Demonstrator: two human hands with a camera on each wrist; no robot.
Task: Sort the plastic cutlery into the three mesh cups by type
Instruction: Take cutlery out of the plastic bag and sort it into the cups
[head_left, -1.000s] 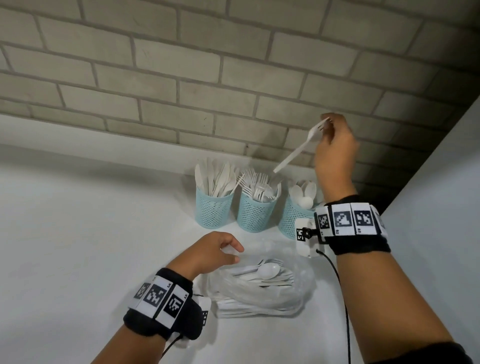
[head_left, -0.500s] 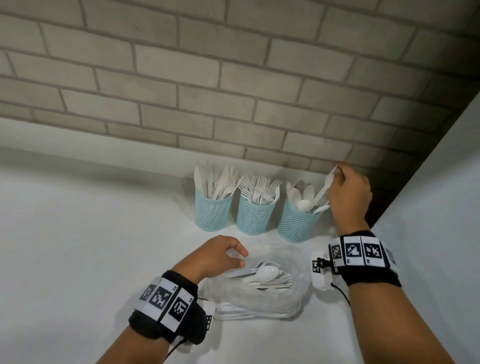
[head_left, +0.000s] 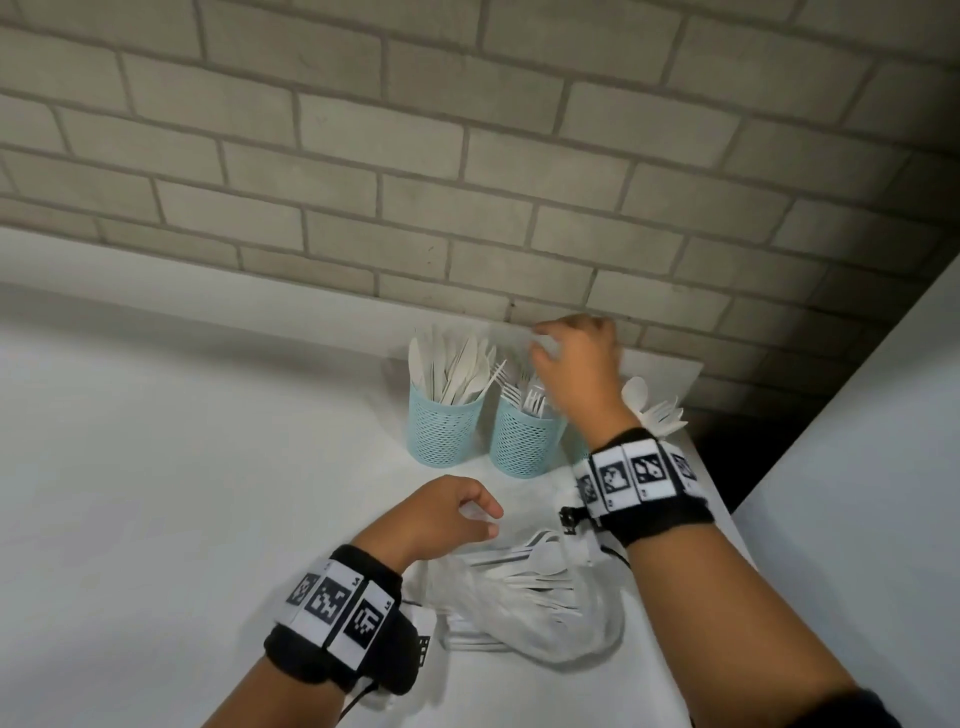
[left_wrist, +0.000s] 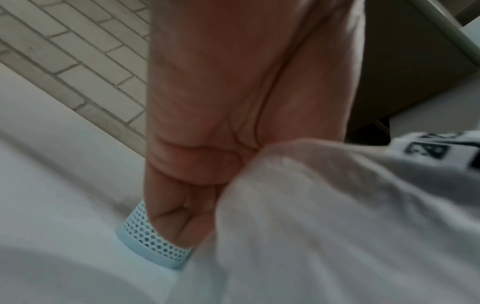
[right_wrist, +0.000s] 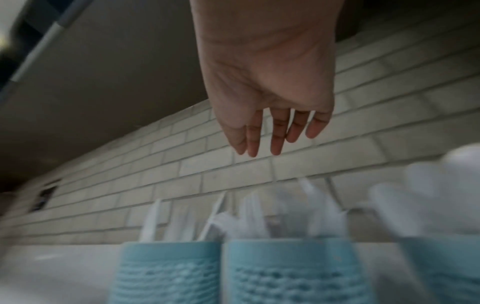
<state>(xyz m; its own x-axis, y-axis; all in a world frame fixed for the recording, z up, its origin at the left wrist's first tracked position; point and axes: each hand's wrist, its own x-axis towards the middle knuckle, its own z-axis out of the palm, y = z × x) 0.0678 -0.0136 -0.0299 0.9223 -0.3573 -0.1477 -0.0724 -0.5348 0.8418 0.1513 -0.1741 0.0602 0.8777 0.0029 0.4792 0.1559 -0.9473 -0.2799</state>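
Plastic cutlery (head_left: 535, 571) lies heaped in a clear plastic bag (head_left: 582, 623) on the white counter (head_left: 156, 493), before three blue mesh cups (head_left: 524, 447). The left hand (head_left: 441, 514) pinches the bag; the right hand (right_wrist: 270, 86) hovers above the cups, fingers straight, empty.

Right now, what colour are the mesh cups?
Light blue mesh cups, clearest in the head view.
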